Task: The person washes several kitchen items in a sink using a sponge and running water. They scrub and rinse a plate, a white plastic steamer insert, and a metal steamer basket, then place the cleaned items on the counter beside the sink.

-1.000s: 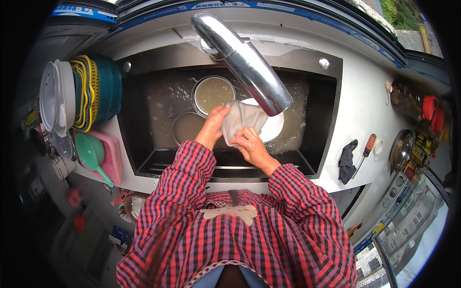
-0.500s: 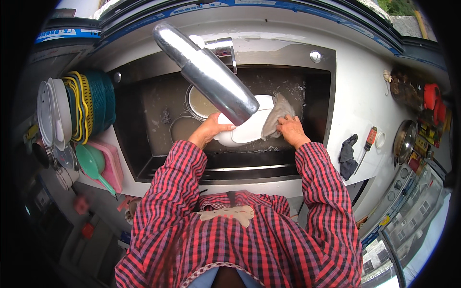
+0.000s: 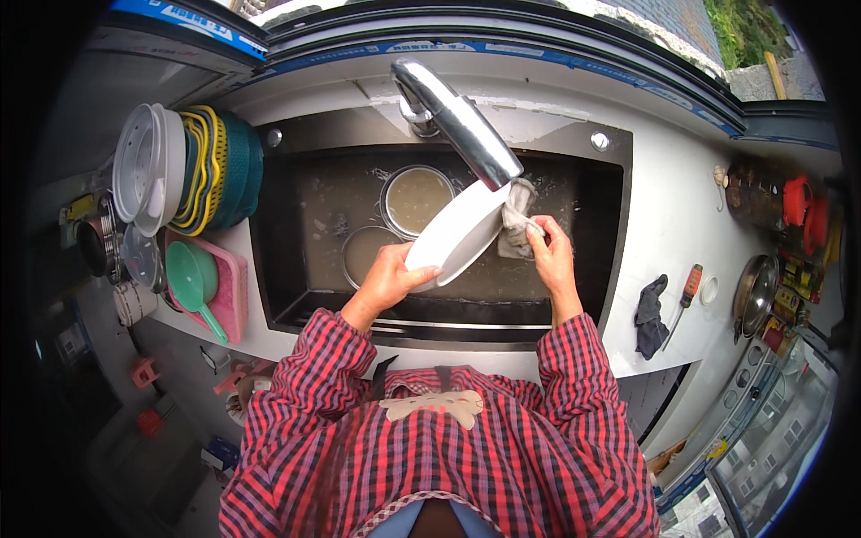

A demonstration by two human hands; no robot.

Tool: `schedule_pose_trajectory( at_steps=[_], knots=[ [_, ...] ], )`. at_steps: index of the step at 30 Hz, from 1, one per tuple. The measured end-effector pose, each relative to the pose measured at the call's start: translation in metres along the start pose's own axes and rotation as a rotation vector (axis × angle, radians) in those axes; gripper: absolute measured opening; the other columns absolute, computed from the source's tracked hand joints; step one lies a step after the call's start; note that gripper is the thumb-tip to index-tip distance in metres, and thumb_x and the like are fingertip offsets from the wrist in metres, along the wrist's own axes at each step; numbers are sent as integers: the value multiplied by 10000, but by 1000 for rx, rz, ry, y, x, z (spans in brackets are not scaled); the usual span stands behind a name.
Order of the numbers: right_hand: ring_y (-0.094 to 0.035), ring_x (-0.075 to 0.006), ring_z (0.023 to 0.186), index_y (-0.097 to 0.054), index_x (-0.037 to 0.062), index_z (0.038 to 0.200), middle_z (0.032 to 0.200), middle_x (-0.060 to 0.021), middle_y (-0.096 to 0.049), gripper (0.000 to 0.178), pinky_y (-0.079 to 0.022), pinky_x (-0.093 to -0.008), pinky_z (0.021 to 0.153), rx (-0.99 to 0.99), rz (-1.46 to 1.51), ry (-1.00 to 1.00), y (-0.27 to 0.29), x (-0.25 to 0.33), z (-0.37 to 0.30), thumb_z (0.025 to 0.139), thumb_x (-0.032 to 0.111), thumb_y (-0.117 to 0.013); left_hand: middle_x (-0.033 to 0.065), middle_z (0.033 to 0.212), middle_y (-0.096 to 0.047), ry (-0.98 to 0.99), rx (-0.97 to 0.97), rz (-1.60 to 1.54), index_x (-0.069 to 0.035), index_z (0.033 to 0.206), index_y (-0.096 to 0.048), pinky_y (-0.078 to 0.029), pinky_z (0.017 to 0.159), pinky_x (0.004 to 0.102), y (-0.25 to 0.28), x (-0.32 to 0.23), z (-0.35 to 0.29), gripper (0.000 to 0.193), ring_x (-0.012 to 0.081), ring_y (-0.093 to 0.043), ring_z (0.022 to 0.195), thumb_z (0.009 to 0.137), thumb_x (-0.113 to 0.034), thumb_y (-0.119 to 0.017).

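Observation:
My left hand (image 3: 392, 280) grips the near left end of a white oval dish (image 3: 453, 235), thumb along its side. The dish is tilted over the sink (image 3: 439, 340), with its far end under the faucet spout (image 3: 462, 125). Bunched in the fingers of my right hand (image 3: 553, 255) is a wet grey cloth (image 3: 517, 218), touching the dish's right edge. Cloudy water lies in the sink. Two round metal vessels sit in it left of the dish: one round pan (image 3: 419, 199) filled with murky liquid, and a second round vessel (image 3: 364, 255) partly hidden by my left hand.
At left stand white colanders (image 3: 148, 170), yellow baskets (image 3: 204, 170) and teal baskets (image 3: 240, 170), near a green ladle (image 3: 193, 273) on a pink tray (image 3: 235, 300). On the right counter lie a dark cloth (image 3: 650, 314) and a screwdriver (image 3: 691, 285). Red-lidded jars (image 3: 796, 202) stand beyond.
The dish has been tipped more onto its side and turned, its far end pointing up and right. My right hand has drawn the cloth into a tighter bunch. The whole view has shifted.

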State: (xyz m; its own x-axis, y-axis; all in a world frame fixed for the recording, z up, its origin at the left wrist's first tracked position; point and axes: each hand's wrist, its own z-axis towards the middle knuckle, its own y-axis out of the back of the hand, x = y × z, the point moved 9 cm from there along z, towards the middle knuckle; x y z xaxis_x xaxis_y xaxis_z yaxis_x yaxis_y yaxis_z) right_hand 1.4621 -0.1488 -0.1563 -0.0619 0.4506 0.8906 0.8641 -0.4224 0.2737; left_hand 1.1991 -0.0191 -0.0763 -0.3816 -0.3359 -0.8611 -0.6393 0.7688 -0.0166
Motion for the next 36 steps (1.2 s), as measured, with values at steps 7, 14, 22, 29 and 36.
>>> schedule_pose_trajectory(
  at_steps=[7, 14, 22, 29, 36],
  knots=[
    [-641, -303, 1189, -476, 34, 1426, 1356, -204, -602, 670, -548, -417, 938, 10, 83, -233, 11, 8, -30, 995, 543, -537, 173, 839, -722, -345, 59, 589, -27, 1081, -729, -552, 666, 363, -17, -75, -48, 281, 322, -711, 727, 824, -128, -780],
    [-632, -370, 1192, -402, -49, 1446, 1363, -265, -560, 612, -604, -526, 905, 239, 1103, -690, -55, 13, -86, 1014, 337, -598, 137, 1130, -722, -598, 281, 1224, -52, 1147, -671, -598, 763, 363, -73, -77, -108, 315, 277, -734, 950, 848, -145, -638],
    [-674, -359, 1097, -407, -121, 1394, 1278, -270, -594, 513, -613, -482, 888, 240, 943, -780, -75, -4, -109, 928, 26, -563, 174, 1134, -717, -668, 192, 1276, -21, 1125, -690, -587, 815, 389, -51, -70, -129, 317, 326, -711, 1021, 837, -143, -640],
    [-628, -337, 1169, -373, -96, 1447, 1359, -252, -546, 570, -577, -476, 944, 76, 973, -628, -35, 14, -107, 918, 24, -549, 129, 1226, -683, -579, 79, 1278, -49, 1135, -688, -340, 1128, 606, -45, -90, -122, 307, 369, -546, 1292, 830, -80, -673],
    [-606, -371, 1224, -318, -105, 1465, 1399, -271, -517, 602, -549, -486, 1013, -295, 1097, -232, 120, 14, -96, 933, 6, -579, 178, 1460, -483, -483, -138, 1033, -72, 1360, -583, -380, 1110, 513, -32, -114, -128, 622, 403, -464, 1340, 766, 6, -749]
  ],
)
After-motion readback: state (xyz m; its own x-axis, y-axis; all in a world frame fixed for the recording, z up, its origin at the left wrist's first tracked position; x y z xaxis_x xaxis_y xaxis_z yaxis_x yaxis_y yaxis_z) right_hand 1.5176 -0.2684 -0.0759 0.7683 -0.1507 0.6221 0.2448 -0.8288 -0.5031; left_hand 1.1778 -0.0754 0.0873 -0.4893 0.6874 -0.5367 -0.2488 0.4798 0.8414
